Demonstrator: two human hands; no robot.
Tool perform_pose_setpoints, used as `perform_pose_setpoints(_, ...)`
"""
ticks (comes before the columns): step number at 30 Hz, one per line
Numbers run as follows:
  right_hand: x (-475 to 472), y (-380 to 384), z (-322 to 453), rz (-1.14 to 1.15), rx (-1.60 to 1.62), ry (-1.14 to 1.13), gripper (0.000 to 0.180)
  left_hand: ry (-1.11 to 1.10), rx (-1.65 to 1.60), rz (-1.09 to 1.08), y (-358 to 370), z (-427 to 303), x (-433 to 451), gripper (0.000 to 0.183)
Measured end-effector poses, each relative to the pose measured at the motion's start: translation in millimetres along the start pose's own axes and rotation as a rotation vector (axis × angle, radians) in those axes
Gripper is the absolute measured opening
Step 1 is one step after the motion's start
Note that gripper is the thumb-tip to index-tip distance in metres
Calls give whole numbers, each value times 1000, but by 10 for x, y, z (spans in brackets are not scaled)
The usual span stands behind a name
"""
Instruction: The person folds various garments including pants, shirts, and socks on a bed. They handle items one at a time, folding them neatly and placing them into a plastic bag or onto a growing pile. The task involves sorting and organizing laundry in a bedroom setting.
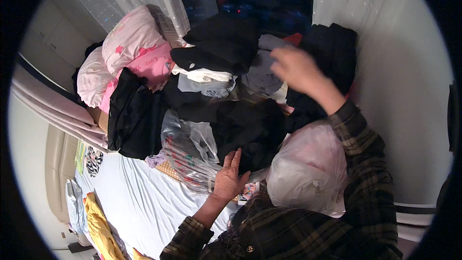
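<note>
My left hand [229,180] lies at the near edge of a black garment [249,133], its fingers spread on the dark cloth. Just left of it, a clear plastic bag [184,151] with red and green printing sits partly beneath the garment. Farther up, my right hand [297,70] is blurred, with bent fingers above or against grey folded clothing [261,68]. Whether it grips any cloth does not show. Beyond the black garment, white folded cloth [209,76] lies under a black folded piece [220,47].
A stuffed whitish plastic bag [306,169] stands near my right forearm. Pink pillows [133,39] and black clothing [133,119] are at the left. More dark clothes [332,50] rest by the right curtain [382,43]. Lower left, a bed with a white sheet [137,187] holds yellow clothing [101,224].
</note>
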State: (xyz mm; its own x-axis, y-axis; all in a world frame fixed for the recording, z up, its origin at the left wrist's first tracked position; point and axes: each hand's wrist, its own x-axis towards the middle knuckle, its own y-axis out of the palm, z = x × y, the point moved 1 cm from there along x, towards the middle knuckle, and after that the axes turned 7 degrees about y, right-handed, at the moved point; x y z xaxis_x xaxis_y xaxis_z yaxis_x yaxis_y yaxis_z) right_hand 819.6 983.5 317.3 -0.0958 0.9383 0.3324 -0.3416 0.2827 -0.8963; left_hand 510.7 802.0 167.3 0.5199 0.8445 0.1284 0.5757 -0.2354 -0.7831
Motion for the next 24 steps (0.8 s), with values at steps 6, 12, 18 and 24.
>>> perform_pose_setpoints(6, -659, 1281, 433, 804, 39, 51, 102, 37, 95, 144, -39, 49, -308, 89)
perform_pose_setpoints(12, -776, 1577, 559, 677, 289, 263, 98, -21, 95, 163, 41, 170, -631, 88)
perform_pose_setpoints(18, -806, 1237, 735, 568, 667, 519, 72, -19, -139, -110, 95, 363, -835, 90)
perform_pose_setpoints(24, -915, 1112, 689, 922, 742, 645, 86, -5, -168, -74, 95, 600, -909, 77)
